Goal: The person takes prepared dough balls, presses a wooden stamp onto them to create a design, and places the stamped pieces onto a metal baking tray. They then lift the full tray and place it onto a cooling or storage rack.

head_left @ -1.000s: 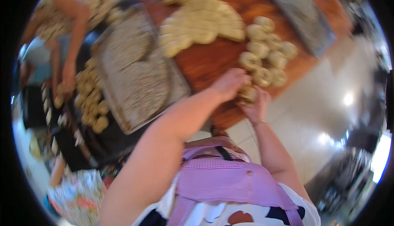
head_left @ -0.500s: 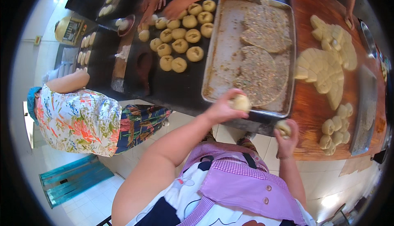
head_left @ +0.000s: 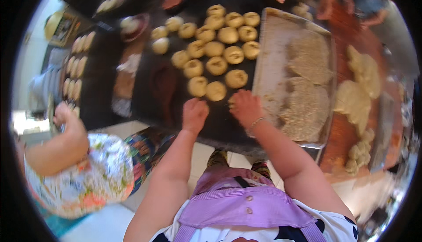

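Surface: dark counter, matte black, dusted in patches; pale floor below its near edge.
Dough balls: round, pale yellow dough balls, smooth with dimpled tops, set in loose rows on the dark surface, most of them touching their neighbours.
Nearest ball: one dough ball sits at the front of the group, between the two hands and just ahead of them.
Left hand: left hand rests palm down on the counter, fingers curled under; cannot tell whether they hold anything.
Right hand: right hand, thin bracelet at the wrist, lies flat with fingers bent over a small lump of dough at the group's front edge; grip not clear.
Tray: rectangular metal tray just right of the balls, floury, carrying flat, rough, crumbly sheets.
Wooden board: reddish wood board at far right with pale dough pieces.
Change: half a second ago both hands were raised, each holding a dough ball; now both are down at the row.
Others: a person in a floral garment at left.
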The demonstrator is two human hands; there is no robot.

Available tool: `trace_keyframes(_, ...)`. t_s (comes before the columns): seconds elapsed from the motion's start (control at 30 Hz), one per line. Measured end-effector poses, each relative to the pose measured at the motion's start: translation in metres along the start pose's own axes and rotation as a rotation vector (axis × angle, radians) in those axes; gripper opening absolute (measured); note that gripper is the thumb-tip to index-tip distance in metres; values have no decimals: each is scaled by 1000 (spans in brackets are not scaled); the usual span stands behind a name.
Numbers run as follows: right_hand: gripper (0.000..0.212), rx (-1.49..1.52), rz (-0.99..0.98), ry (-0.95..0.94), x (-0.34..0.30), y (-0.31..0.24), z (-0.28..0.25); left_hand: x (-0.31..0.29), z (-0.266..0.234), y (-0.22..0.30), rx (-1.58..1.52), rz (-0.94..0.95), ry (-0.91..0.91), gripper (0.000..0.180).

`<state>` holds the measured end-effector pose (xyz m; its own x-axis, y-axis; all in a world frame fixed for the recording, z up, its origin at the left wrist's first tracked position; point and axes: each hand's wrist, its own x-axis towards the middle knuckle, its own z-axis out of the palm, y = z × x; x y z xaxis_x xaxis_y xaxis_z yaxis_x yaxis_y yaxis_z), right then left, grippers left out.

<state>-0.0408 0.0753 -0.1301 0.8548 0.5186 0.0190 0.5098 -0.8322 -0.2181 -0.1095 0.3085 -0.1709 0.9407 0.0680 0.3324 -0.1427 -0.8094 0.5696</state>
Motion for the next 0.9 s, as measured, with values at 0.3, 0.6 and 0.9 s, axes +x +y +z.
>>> trace_keyframes(0.3,54,565,-28,231,-88,51,-66,-12,22,11,-33,-292,180,26)
trace_keyframes(0.6,63,161,989,895,-433,276,-131,16,91,312,-110,283,-44,54)
trace_keyframes(0.9,100,745,1235,686,-599,406,-135,-3,353,627,-492,765,-1118,90)
